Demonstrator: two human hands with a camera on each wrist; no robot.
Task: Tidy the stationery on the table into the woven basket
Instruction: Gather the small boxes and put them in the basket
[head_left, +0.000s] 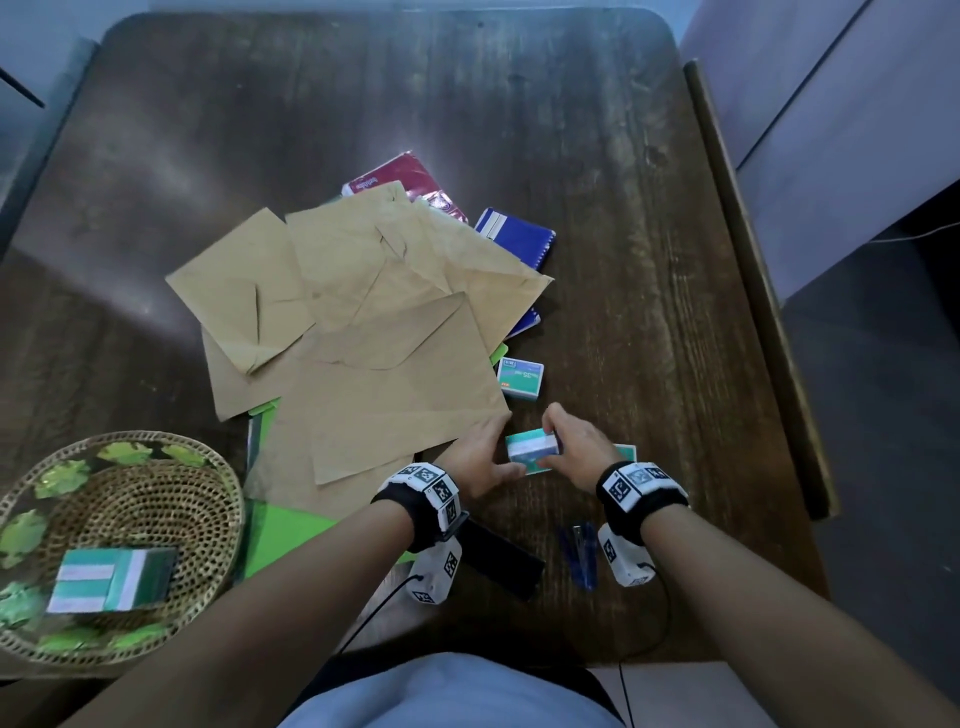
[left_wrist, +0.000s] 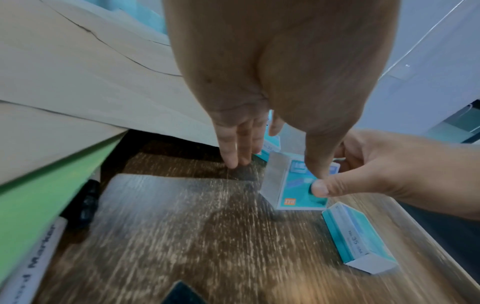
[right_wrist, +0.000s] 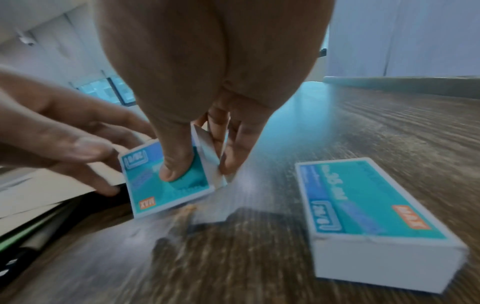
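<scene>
Mid-pickup: right hand (head_left: 574, 447) pinching a teal staple box (right_wrist: 166, 181), thumb on top, fingers behind, tilted off the table (head_left: 623, 208). Left hand (head_left: 480, 457) open, fingertips just beside it. Next: carrying it left of both hands to the woven basket (head_left: 218, 467), likely via handover.

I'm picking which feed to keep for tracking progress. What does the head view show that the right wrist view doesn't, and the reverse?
Only the head view shows the basket with boxes already inside, the envelopes, the notebooks and a third box farther up the table.

Only the right wrist view shows the right thumb pressed on the held box's face and the printing on the lying box.

Both show the right hand gripping a box, with the left hand beside it.
</scene>
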